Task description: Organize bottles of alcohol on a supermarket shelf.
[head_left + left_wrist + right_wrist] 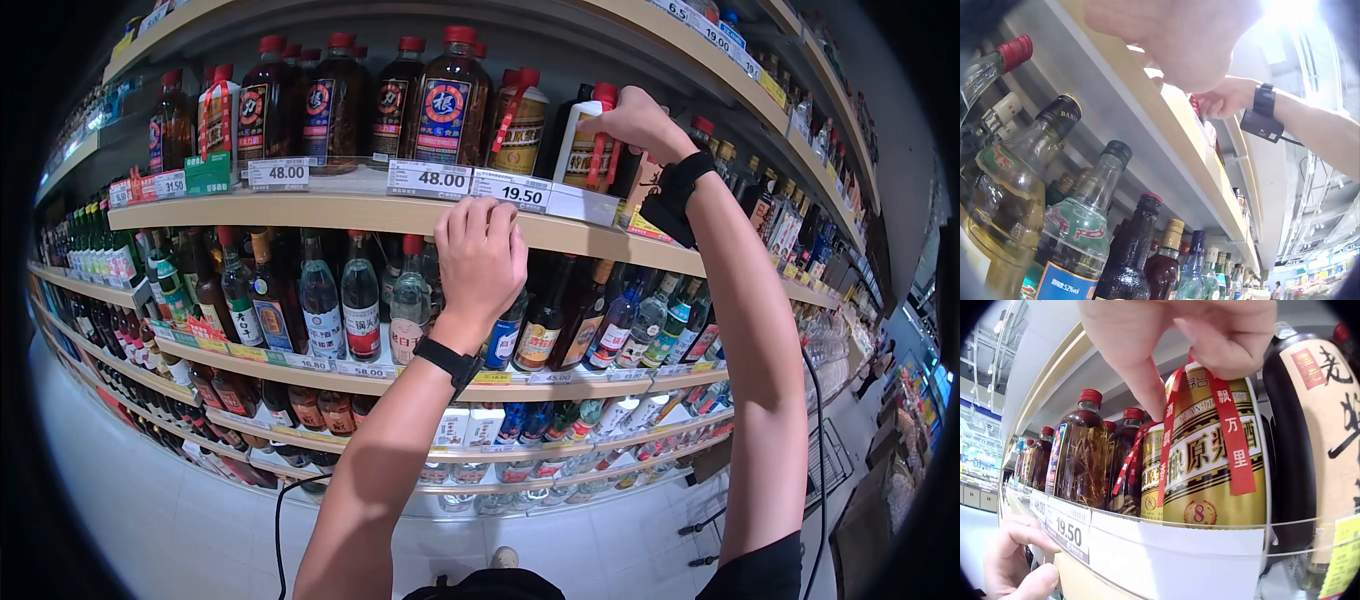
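Note:
My right hand [640, 122] grips the top of a gold-and-white liquor bottle [1213, 456] with red ribbons hanging down its front. In the right wrist view, the thumb and fingers close round its neck, and the cap is hidden behind them. The bottle stands upright on the upper shelf, behind a clear front lip. My left hand [482, 258] rests at the front edge of that shelf [370, 211], fingertips at the 19.50 price tag [1068, 534]. It holds no bottle.
A similar gold bottle [517, 122] and dark red-capped bottles [452, 105] line the shelf to the left. A dark bottle with a beige label [1322, 431] stands close on the right. Lower shelves hold several rows of bottles [362, 300]. A wire cart [825, 462] stands lower right.

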Motion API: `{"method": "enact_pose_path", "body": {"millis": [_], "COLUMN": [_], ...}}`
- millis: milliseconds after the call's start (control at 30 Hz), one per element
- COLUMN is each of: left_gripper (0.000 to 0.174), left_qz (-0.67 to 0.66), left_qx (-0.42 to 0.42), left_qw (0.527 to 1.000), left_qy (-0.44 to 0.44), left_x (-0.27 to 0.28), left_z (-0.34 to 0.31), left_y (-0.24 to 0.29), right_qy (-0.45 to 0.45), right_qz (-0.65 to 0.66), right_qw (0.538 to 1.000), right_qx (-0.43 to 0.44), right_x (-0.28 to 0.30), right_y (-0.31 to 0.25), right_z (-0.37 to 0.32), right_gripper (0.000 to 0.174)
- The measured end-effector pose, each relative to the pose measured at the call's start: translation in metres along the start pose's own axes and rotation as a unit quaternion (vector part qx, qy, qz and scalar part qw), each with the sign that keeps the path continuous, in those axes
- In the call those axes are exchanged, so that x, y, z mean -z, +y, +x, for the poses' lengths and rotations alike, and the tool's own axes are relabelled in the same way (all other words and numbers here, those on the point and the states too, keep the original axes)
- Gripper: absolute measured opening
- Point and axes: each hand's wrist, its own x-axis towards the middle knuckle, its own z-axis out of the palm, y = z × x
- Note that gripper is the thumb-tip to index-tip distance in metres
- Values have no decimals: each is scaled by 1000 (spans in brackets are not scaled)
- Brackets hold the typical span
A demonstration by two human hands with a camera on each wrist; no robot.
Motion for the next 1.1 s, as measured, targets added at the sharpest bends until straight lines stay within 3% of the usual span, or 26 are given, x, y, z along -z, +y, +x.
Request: {"method": "enact_pose_path", "body": {"millis": [367,500,700,800,933,1100], "left_gripper": [24,24,24,24,24,25], "left_qz": [-7,-6,-2,-5,-4,-6], "left_qx": [-1,4,1,7,5,4], "left_qw": [1000,1000,1000,1000,1000,1000], "left_qy": [6,6,10,6,3,15], "left_x": [0,-1,-2,-1,-2,-2], "left_z": [-1,-2,-1,-4,0,0], "left_y": [-1,1,0,1,0,1], "right_qy": [28,66,79,76,128,110], "right_qz": [9,19,88,69,44,57], "right_qw": [998,997,993,994,990,992], "right_qx": [57,34,-15,-34,-39,-35], "right_x": [-19,-29,-46,-49,-59,-59], "right_y": [10,3,7,2,5,11], "right_z": [12,0,-11,-16,-14,-14], "right_gripper": [57,58,98,101,83,63]}}
